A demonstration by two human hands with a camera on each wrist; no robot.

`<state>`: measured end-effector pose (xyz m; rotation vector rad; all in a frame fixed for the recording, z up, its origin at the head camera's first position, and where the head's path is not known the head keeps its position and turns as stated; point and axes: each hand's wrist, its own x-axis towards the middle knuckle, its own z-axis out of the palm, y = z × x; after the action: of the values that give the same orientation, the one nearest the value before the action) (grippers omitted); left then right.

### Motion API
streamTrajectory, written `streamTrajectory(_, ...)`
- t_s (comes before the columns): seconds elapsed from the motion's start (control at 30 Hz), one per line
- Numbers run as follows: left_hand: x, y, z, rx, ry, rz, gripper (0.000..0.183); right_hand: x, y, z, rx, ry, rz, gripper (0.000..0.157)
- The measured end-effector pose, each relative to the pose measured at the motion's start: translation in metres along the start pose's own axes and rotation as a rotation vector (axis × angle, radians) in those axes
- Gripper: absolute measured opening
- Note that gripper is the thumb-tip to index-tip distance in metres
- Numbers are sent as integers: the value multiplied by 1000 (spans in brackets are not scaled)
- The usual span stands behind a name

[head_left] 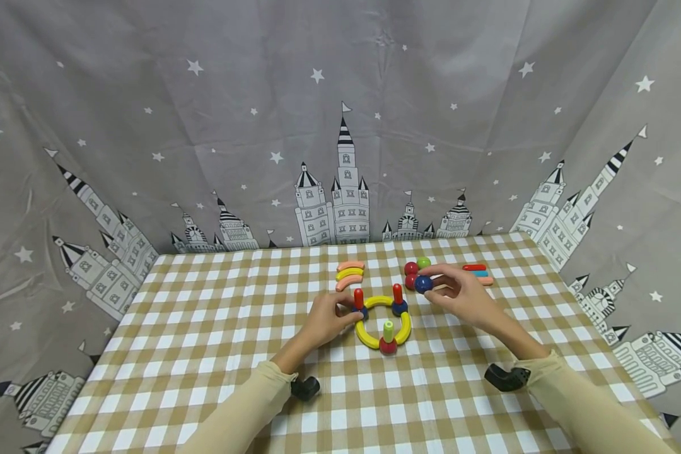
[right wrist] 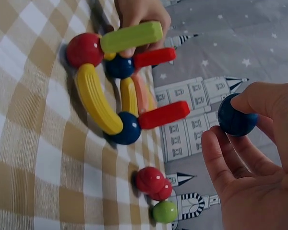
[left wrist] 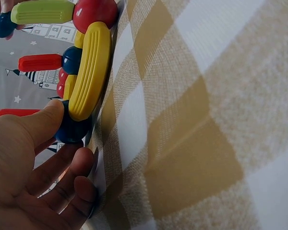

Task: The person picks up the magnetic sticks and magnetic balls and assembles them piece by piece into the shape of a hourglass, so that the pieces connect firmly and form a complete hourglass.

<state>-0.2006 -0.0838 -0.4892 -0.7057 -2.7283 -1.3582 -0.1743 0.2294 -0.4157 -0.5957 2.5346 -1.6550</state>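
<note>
- Head view: a toy ring (head_left: 367, 338) of yellow curved bars and magnetic-looking balls lies on the checked tablecloth (head_left: 204, 353).
- At the ring's left, the left hand (head_left: 326, 318) pinches the left blue ball (head_left: 364, 312), from which a red rod (head_left: 359, 298) stands upright.
- Beyond the ring to its right, the right hand (head_left: 462, 296) holds a loose blue ball (head_left: 424, 284) between thumb and fingertips, apart from the ring.
- A green rod (head_left: 388, 330) rises from the red ball (head_left: 388, 347) at the ring's near side.
- Past the ring's left side lie three spare curved bars (head_left: 350, 274); farther off to its right, three straight rods (head_left: 477, 275).
- Left wrist view: the left thumb presses the ring's ball, fingers curled beneath it.
- Right wrist view: the right hand is partly closed, its ball clear of the ring; two spare red balls (right wrist: 150, 180) and a green ball (right wrist: 164, 212) sit beyond the ring.
</note>
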Motion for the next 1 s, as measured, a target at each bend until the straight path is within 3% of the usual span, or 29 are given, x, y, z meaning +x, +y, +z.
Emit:
streamTrajectory(0.33, -1, 2, -1, 5, -3, -24, 18, -3, -10, 13, 6, -19, -68, 35)
streamTrajectory(0.63, -1, 2, -1, 3, 2, 1, 16, -4, -20, 24, -8, -60, -49, 34)
streamTrajectory(0.8, -1, 2, 0, 4, -1, 3, 16, -4, -21, 31, 35, -102, -78, 35)
streamTrajectory(1.0, -2, 3, 0, 5, -6, 1, 17, -5, -23, 40, 8, -115, -92, 35)
